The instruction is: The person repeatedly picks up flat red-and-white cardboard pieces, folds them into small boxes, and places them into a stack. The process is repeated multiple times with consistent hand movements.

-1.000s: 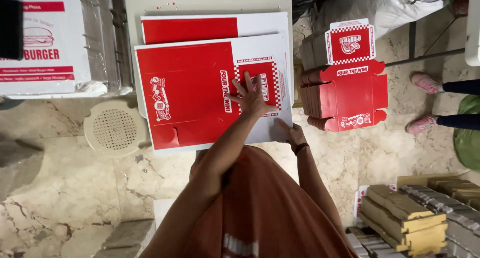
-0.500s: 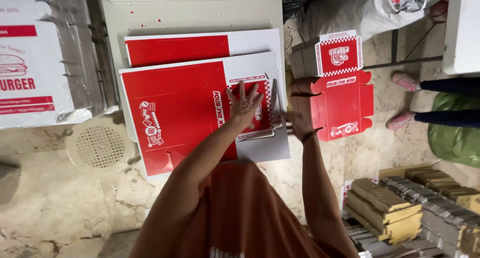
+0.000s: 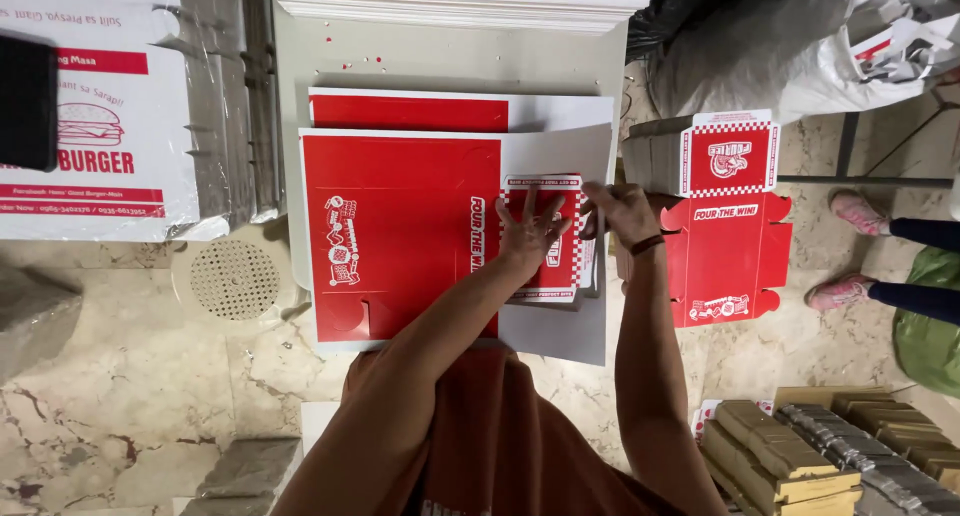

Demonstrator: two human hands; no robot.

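Observation:
A flat red and white printed carton sheet (image 3: 400,236) lies on top of a stack of like sheets on a low grey table (image 3: 440,61). My left hand (image 3: 530,231) presses flat on the sheet's checkered panel, fingers spread. My right hand (image 3: 620,208) grips the right edge of the top sheet, fingers curled over it; a dark band sits at the wrist. A second sheet (image 3: 410,111) shows behind the top one.
A folded red box and an opened red carton (image 3: 725,226) sit on the floor to the right. Another person's pink shoes (image 3: 850,246) stand farther right. A large printed cardboard box (image 3: 100,116) is at left, a round floor drain (image 3: 232,278) below it, stacked bundles (image 3: 820,456) bottom right.
The view has shifted so the sheets sit more central. My right hand rose from beside the stack to the top sheet's right edge. My left hand stays pressed on the checkered panel.

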